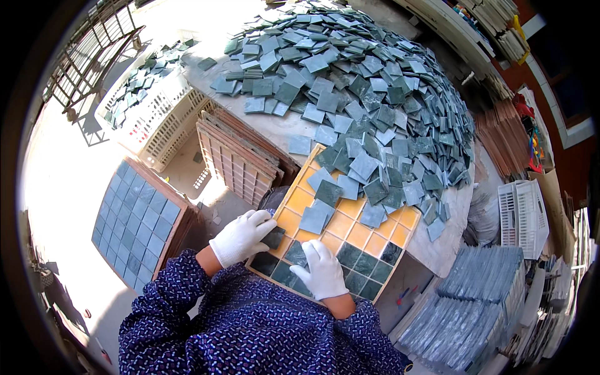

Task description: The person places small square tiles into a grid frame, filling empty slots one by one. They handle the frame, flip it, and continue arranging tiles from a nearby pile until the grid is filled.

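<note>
A yellow gridded tray point(357, 236) with a pale wooden rim rests tilted before me. Dark green square tiles point(351, 255) fill cells along its near side, while several farther cells show bare yellow. My left hand point(240, 237), in a white glove, grips a dark tile point(274, 238) by its edge at the tray's left side. Over the near rows lies my right hand point(324, 272), also gloved, thumb apart from the fingers, its fingertips touching the tray's tiles. Loose grey-green tiles point(364, 166) spill from a big heap point(350, 81) onto the tray's far part.
Left of me stands a stack of boards topped with a tile-filled one point(134, 219). Brown gridded trays point(234, 153) lean beyond it, beside a white plastic crate point(169, 134). On the right are stacks of wrapped tile sheets point(453, 325) and another white crate point(524, 219).
</note>
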{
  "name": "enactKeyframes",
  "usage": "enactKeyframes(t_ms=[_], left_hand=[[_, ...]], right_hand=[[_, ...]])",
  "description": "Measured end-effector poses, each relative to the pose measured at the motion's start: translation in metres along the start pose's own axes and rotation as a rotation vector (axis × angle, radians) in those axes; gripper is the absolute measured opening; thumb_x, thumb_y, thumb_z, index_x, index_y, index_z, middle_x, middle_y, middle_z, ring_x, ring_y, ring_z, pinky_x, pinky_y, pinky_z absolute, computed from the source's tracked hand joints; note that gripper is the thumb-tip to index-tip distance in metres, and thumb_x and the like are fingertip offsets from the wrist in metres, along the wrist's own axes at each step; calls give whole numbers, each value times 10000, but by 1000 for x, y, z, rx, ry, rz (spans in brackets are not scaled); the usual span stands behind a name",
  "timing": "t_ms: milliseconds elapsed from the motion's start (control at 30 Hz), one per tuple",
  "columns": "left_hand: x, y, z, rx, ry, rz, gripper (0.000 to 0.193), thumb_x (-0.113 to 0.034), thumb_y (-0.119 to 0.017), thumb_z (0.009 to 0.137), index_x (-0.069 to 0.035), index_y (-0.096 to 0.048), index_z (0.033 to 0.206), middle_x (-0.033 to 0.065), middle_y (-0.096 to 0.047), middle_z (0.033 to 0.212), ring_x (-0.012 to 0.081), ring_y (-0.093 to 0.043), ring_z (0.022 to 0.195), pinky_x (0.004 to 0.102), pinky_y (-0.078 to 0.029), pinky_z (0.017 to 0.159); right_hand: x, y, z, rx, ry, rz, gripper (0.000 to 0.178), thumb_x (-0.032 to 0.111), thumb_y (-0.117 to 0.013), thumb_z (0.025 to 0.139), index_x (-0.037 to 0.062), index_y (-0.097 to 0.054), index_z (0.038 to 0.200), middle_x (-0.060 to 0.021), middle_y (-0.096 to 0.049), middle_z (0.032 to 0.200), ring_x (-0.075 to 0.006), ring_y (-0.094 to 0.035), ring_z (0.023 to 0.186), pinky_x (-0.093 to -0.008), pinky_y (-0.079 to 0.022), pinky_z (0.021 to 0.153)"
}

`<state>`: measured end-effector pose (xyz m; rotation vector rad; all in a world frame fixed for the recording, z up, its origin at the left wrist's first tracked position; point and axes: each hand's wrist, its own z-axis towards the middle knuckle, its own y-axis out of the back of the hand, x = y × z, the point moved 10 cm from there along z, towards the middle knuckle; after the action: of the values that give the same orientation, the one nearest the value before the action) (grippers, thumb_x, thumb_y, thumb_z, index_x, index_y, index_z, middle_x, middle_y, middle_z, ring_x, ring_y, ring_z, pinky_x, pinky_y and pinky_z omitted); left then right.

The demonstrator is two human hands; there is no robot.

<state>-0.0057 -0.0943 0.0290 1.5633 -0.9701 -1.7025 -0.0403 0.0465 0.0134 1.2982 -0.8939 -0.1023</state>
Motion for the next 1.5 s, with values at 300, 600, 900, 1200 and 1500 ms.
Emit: enactKeyframes(t_ms=[300, 600, 900, 1200, 1500], left_hand=[[-1, -22, -5, 68, -21, -123, 491, -181, -747, 706, -52, -563, 1142, 150, -502, 1197, 346, -522, 1092, 410, -451, 919], [-11, -20, -7, 17, 92, -4, 597, -123, -745, 679, -97, -537, 1239, 139, -491, 1235, 353, -507, 1099, 426, -450, 929], [-23, 7, 30, -230, 46, 0, 572, -143, -718, 715, -101, -511, 1247, 126, -503, 1246, 345, -502, 1117, 428, -445, 937], [-40, 12, 65, -237, -130, 22, 452, -129, -680, 757, -80, -520, 1177, 121, -527, 1191, 305, -542, 1042, 396, -474, 881], [-37, -18, 99, -47, -190, 179, 510, -183, -745, 658, -61, -547, 1112, 103, -529, 1104, 286, -551, 1031, 377, -480, 861]], right_hand=[[7, -9, 3, 125, 94, -29, 501, 174, -711, 767, 43, -541, 1219, -131, -519, 1183, -323, -553, 1057, -404, -474, 883], [-1, -16, 3, 80, 36, 102, 465, 145, -700, 770, 47, -544, 1198, -137, -525, 1192, -312, -589, 1006, -401, -497, 840], [-15, 50, 50, -201, 35, -183, 522, 187, -726, 748, 86, -546, 1228, -121, -484, 1254, -300, -573, 1059, -391, -504, 840], [-101, 69, 26, -255, -211, 412, 310, 151, -616, 832, 10, -606, 1107, -129, -572, 1016, -191, -604, 743, -291, -503, 652], [-84, 41, 10, -114, -344, 467, 226, 117, -588, 881, 57, -632, 1094, -136, -663, 930, -264, -658, 824, -340, -501, 748]])
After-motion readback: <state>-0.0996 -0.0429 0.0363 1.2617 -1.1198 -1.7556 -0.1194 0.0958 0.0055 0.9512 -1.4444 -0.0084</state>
